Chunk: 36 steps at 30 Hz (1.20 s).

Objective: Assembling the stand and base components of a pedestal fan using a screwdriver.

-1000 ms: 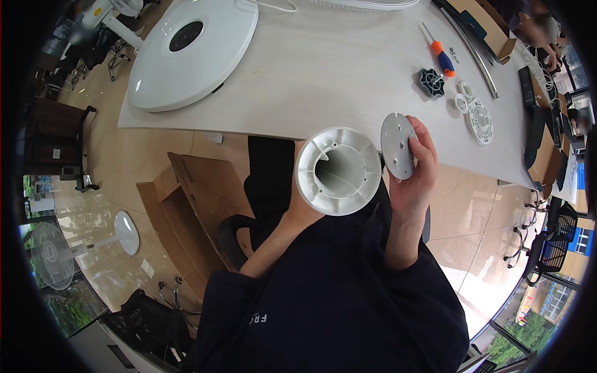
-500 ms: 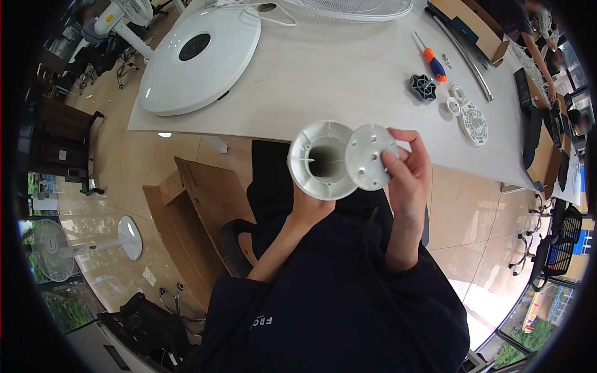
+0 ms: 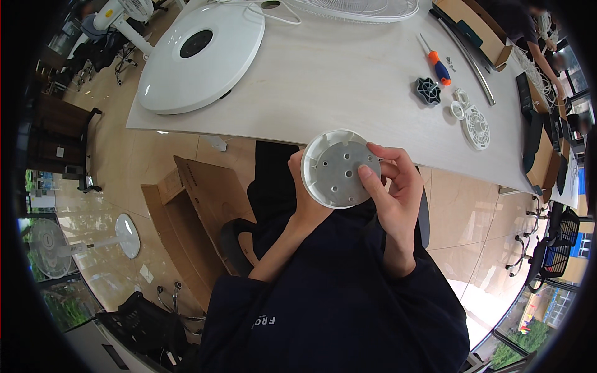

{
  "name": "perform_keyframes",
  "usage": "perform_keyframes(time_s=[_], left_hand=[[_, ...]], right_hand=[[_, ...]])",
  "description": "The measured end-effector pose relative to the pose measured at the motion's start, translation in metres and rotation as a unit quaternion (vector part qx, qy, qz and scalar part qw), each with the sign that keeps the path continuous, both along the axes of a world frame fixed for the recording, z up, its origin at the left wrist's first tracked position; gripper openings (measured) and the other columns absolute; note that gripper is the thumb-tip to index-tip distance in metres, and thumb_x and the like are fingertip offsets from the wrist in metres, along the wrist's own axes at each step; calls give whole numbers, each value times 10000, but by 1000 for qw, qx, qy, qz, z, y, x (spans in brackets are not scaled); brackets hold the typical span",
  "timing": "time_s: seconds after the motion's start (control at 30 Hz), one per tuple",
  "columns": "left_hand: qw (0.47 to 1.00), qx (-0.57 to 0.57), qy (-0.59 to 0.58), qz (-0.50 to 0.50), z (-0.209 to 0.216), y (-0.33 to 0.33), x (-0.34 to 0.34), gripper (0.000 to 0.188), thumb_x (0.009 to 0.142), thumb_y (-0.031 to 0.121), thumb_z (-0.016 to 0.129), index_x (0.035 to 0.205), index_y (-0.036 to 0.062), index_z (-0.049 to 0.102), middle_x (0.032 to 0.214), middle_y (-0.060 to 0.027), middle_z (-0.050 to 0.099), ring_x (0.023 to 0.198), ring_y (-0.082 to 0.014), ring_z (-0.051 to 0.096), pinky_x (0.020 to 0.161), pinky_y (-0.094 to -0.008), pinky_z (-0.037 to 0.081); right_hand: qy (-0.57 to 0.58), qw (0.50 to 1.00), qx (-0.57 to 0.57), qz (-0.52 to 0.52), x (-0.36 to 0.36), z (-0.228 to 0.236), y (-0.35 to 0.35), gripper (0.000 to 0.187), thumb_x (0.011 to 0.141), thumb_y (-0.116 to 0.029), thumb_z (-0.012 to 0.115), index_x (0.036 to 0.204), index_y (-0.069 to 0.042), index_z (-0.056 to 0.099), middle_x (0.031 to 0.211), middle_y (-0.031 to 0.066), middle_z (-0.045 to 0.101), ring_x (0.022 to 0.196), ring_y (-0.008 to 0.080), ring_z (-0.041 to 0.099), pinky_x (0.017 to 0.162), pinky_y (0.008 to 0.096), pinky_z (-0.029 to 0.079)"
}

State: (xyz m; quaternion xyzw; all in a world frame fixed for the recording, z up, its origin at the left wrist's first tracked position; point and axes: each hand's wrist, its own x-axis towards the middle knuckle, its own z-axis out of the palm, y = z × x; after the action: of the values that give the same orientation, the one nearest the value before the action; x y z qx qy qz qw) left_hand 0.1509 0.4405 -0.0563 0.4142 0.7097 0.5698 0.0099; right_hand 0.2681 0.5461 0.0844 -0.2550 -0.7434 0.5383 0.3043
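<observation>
My left hand (image 3: 306, 200) is wrapped round a white plastic cup-shaped fan part (image 3: 315, 150), its round open end facing up toward me. Over that opening lies a round grey metal plate (image 3: 341, 174) with several holes. My right hand (image 3: 395, 191) pinches the plate at its right edge, thumb on top and fingers behind. Most of the cup's mouth is covered by the plate, which sits inside or against the rim; how deep I cannot tell. The cup's far end is hidden.
On the table (image 3: 298, 93) lie a white round fan base (image 3: 239, 68), a fan grille (image 3: 354, 9), a screwdriver (image 3: 440, 68), a dark knob (image 3: 428, 91), a white perforated disc (image 3: 477, 128) and a metal tube (image 3: 469, 62). A cardboard box (image 3: 211, 180) stands on the floor at left.
The metal plate has moved left from beside the cup's rim to over its opening. Both hands have come closer together, and the cup has shifted slightly right and nearer to me.
</observation>
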Motion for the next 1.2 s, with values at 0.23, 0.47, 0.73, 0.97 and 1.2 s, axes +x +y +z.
perform_keyframes(time_s=[0.23, 0.47, 0.73, 0.97, 1.2], left_hand=[[1000, -12, -13, -6, -6, 0, -1, 820, 755, 242, 947, 1406, 38, 492, 1330, -119, 474, 1240, -271, 494, 1016, -422, 448], [998, -32, -51, -32, -7, 1, -2, 872, 723, 295, 968, 1387, 15, 477, 1325, -136, 422, 1244, -289, 454, 1015, -428, 427], [993, -48, -66, -88, 13, -5, -13, 862, 773, 285, 897, 1454, -1, 452, 1427, -172, 466, 1296, -319, 493, 1051, -459, 420], [898, 181, -358, -181, 59, -33, -24, 902, 898, 361, 719, 1606, -25, 315, 1615, -225, 392, 1453, -369, 461, 1192, -484, 374], [988, 64, -103, -94, 102, -27, -31, 675, 926, 151, 665, 1521, -30, 402, 1469, -291, 531, 1338, -372, 571, 1127, -475, 455]], right_hand=[[-65, 975, 199, -78, -16, 4, -10, 352, 872, -129, 842, 1208, -63, 757, 846, -23, 626, 789, 111, 510, 854, 311, 341], [-25, 970, 222, -96, -22, 1, -11, 346, 858, -100, 846, 1192, -44, 774, 1089, 74, 598, 911, 186, 568, 837, 332, 481], [1, 983, 181, -40, -24, 5, -3, 340, 848, -104, 864, 1165, -20, 774, 1255, 138, 665, 1121, 265, 683, 927, 357, 532], [1, 987, 158, -17, -28, 8, 6, 371, 820, -106, 897, 1152, -12, 760, 1236, 120, 689, 1079, 279, 724, 865, 363, 599], [14, 991, 129, 32, -39, 6, 7, 412, 787, -138, 934, 1131, -24, 738, 1164, 100, 665, 960, 231, 707, 816, 348, 597]])
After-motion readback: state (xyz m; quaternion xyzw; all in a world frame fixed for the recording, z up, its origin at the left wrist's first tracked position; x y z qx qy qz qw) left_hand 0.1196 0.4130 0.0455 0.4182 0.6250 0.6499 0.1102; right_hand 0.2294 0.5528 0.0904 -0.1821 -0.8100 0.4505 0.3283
